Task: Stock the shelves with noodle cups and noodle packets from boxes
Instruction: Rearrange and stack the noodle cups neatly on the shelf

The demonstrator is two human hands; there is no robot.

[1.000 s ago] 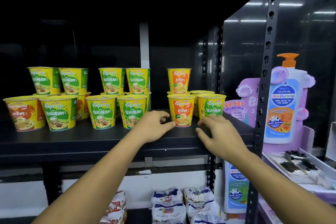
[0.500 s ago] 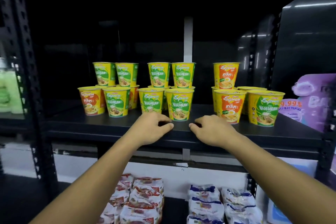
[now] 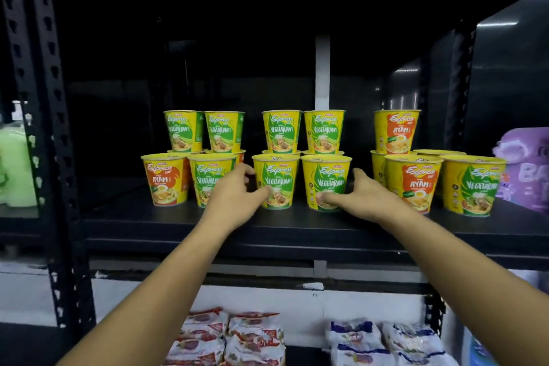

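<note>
**Hands leave the shelf lip for the middle cups**
Both hands have gone toward 12 o'clock off the shelf lip (image 3: 297, 235). The left hand (image 3: 234, 187) now wraps the left middle cup (image 3: 279, 175) and the right hand (image 3: 365, 190) wraps the right middle cup (image 3: 326, 178), thumbs on the fronts. The view has swung toward 9 o'clock, bringing green bottles (image 3: 15, 169) in at that edge.
</note>
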